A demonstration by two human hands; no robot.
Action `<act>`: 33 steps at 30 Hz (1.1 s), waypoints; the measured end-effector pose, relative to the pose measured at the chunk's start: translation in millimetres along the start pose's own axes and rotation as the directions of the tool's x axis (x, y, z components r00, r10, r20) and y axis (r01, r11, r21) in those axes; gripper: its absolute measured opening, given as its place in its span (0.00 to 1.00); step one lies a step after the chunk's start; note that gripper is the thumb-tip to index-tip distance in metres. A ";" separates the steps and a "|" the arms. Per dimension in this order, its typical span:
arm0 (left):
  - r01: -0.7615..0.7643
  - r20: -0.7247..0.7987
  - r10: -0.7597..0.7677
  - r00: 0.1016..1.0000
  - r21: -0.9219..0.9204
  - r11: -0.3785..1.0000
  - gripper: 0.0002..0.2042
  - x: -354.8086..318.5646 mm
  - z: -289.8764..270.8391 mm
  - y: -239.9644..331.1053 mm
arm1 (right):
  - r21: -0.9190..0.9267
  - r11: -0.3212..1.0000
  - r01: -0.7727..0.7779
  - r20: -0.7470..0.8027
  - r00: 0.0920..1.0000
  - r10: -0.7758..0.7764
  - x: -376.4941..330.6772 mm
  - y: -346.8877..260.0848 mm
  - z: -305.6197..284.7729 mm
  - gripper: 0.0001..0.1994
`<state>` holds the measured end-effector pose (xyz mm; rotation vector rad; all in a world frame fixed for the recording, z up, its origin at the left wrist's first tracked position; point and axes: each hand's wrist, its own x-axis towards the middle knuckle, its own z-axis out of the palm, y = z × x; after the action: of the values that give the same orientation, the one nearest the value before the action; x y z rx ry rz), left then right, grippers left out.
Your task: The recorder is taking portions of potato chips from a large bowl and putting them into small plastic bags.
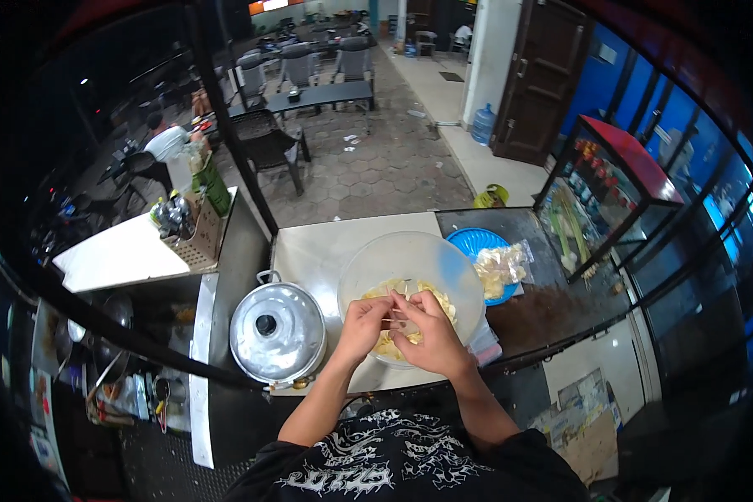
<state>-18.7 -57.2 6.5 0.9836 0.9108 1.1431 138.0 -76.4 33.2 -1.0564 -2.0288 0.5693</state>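
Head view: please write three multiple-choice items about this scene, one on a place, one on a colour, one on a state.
1. Where is the pot?
A. left of the bowl
B. right of the bowl
C. inside the bowl

2. What colour is the plate?
A. red
B. blue
C. green

3. How is the pot?
A. open
B. lidded
C. tipped over

Answers: 1 A, it stands left of the bowl. 2 B, a blue rim shows behind the bowl. 3 B, a lid with a dark knob covers it, upright.

Dim hexagon-tiled floor, grey chairs
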 end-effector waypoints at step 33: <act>-0.010 0.021 0.011 1.000 -0.080 0.997 0.03 22.4 -0.6 -2.6 | 0.489 0.827 -0.278 0.036 0.954 0.299 7.9 30.5 1.3 0.07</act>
<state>-14.4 -35.5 2.1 0.9350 0.8378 1.1671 149.0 -53.0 15.3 -1.0471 -1.5635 1.1431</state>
